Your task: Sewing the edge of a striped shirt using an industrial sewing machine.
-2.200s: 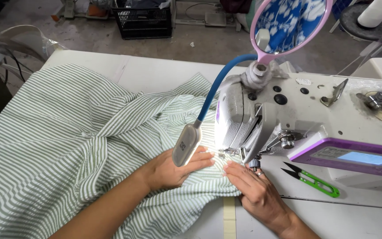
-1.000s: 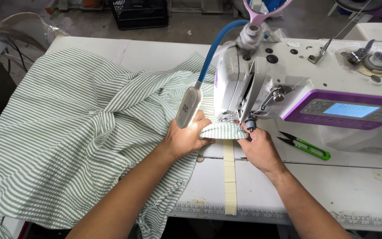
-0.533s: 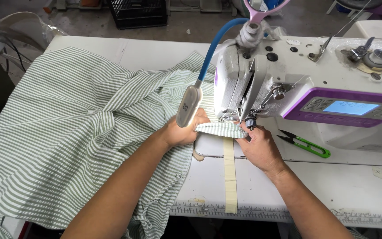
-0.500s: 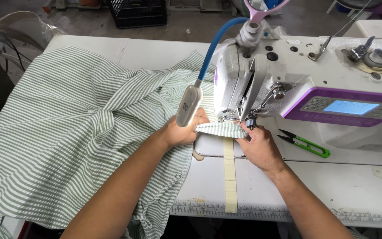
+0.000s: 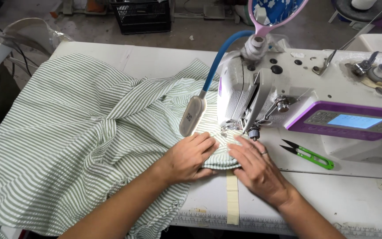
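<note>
Both hands, the left hand (image 5: 190, 156) and right hand (image 5: 256, 170), press open-palmed on the striped green fabric (image 5: 80, 137), grip closed on nothing, flattening its edge under the sewing machine (image 5: 288, 102) needle.

Grey concrete floor (image 5: 111, 31) beyond the white table (image 5: 155, 59), littered with scraps. Black plastic crate (image 5: 142, 15) standing on it near the far edge. Daylight, even and soft.
</note>
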